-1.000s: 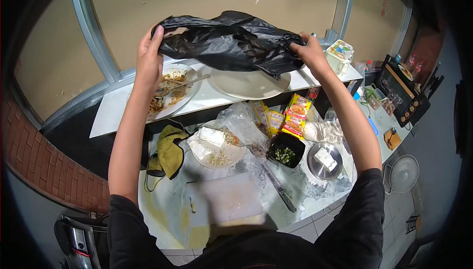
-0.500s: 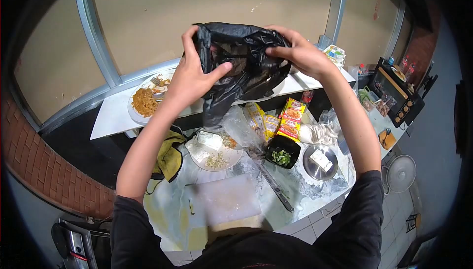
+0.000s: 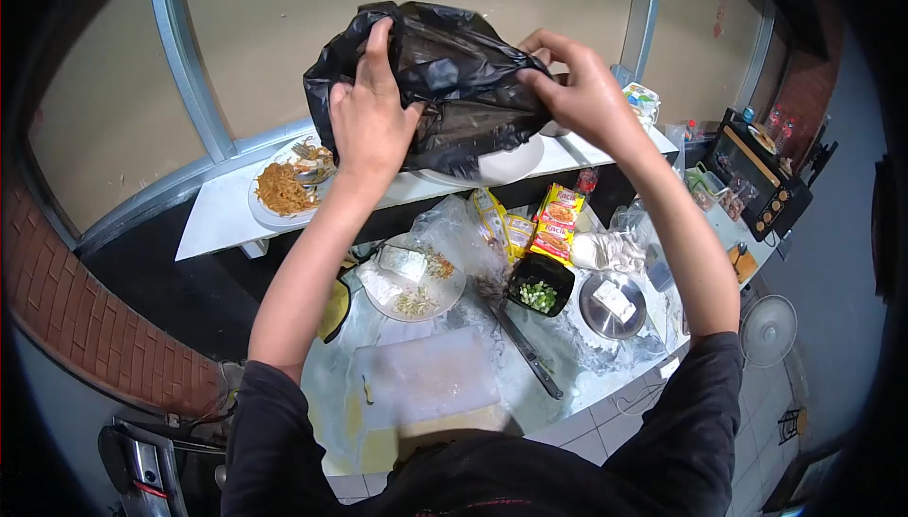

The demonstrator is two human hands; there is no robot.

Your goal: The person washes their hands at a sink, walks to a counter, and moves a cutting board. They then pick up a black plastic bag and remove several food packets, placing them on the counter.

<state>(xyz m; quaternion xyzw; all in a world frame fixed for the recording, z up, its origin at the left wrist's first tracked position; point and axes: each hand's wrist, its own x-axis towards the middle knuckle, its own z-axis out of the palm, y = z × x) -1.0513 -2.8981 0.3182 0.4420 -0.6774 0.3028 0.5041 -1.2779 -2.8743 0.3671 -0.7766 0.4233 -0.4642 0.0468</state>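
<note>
A black plastic bag (image 3: pixel 463 68) hangs spread between my hands, above the white shelf. My left hand (image 3: pixel 369 124) grips the bag's left side, with one finger pointing up against the plastic. On the right, my right hand (image 3: pixel 577 91) pinches the bag's edge between thumb and fingers. Behind and just below the bag, a white plate (image 3: pixel 511 165) is partly covered. A plate of noodles (image 3: pixel 286 191) with a fork and spoon stands on the shelf left of my left hand.
Below lie a cutting board (image 3: pixel 426 380), a knife (image 3: pixel 530 356), a plate with white blocks and sprouts (image 3: pixel 378 304), a black bowl of chopped greens (image 3: pixel 539 295), a metal dish with a white block (image 3: pixel 629 323) and yellow seasoning packets (image 3: pixel 558 224). An oven (image 3: pixel 757 181) stands far right.
The bag has spread wider and swung up and to the left. My left hand has turned so its back faces me; my right hand still pinches the bag's right side.
</note>
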